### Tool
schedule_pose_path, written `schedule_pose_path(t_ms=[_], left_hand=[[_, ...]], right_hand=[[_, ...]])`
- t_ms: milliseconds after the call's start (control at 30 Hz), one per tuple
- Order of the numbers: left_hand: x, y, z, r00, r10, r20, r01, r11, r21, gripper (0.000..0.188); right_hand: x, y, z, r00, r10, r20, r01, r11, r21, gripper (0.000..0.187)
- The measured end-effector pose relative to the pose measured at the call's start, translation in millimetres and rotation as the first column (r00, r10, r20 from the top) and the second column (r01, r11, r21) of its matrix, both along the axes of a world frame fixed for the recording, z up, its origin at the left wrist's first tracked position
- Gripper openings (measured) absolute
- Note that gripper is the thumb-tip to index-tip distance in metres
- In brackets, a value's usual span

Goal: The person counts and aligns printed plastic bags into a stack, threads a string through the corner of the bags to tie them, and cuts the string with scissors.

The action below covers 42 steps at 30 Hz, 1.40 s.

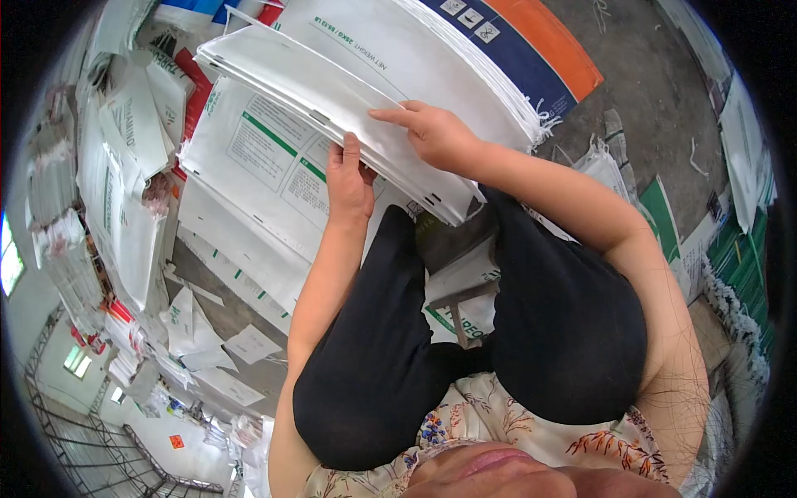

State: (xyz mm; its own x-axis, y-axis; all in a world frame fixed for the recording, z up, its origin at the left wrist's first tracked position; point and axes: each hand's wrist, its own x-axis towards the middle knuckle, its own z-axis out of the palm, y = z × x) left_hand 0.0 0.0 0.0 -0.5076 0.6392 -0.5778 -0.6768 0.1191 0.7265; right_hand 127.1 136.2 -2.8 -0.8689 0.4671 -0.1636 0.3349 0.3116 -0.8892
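Note:
A bundle of flat white woven sacks [274, 62] lies tilted in front of my knees, its folded edge toward me. My left hand [353, 183] is closed on that near edge, thumb on top and fingers curled beneath. On the upper face of the same bundle rests my right hand [436, 137]; its index finger is stretched out to the left, and the other fingers are partly bent and hold nothing I can see. Under the bundle lies another white printed sack [274, 153] with green bands and text panels.
Behind the bundle is a thick stack of white sacks [465, 62], next to a blue and orange printed sack [548, 50]. Tall piles of sacks [124, 191] line the left side. Loose scraps [253, 344] lie on the floor; green sacks [743, 274] stand at the right.

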Motion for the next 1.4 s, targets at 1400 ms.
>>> schedule_pose_path(t_ms=[1400], left_hand=[[2, 6, 5, 0.999, -0.031, 0.013, 0.032, 0.999, -0.037, 0.062]], right_hand=[[-4, -9, 19, 0.989, 0.137, 0.058, -0.141, 0.987, 0.08, 0.047]])
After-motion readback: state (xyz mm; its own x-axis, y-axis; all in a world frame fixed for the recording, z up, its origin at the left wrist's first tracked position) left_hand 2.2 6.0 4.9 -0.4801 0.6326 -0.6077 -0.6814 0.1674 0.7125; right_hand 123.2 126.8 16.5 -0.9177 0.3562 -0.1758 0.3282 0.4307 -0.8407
